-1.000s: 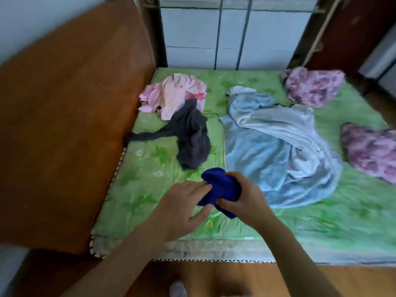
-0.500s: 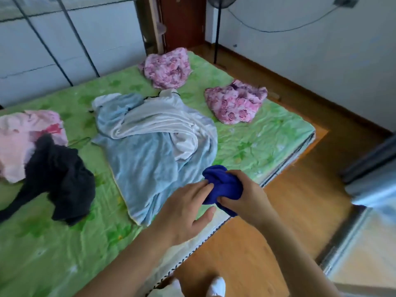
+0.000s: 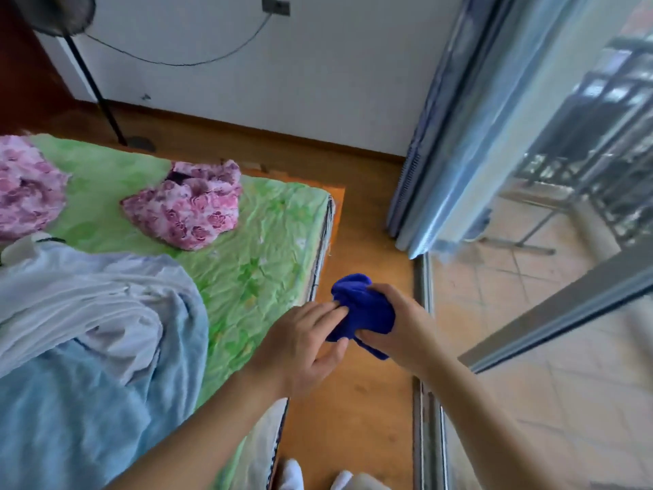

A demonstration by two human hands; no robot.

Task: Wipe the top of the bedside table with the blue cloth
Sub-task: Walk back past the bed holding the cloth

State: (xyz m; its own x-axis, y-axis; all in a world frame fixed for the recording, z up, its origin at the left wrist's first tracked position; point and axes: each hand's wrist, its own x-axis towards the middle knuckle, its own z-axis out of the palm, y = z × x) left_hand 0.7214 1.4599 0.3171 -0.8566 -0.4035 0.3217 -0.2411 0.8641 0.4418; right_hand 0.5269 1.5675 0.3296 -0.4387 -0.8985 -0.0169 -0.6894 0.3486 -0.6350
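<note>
Beside the bed (image 3: 268,242), right hand (image 3: 401,323) clasps the cloth (image 3: 365,307), left hand (image 3: 300,344) pinches it; tuck loose ends in firmly.

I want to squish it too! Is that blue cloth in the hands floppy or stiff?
Probably floppy: the blue cloth is scrunched into a creased wad, and a strip dangles below the right hand. Likely light, since the left hand just pinches its edge. It shouldn't roll away or break.
</note>
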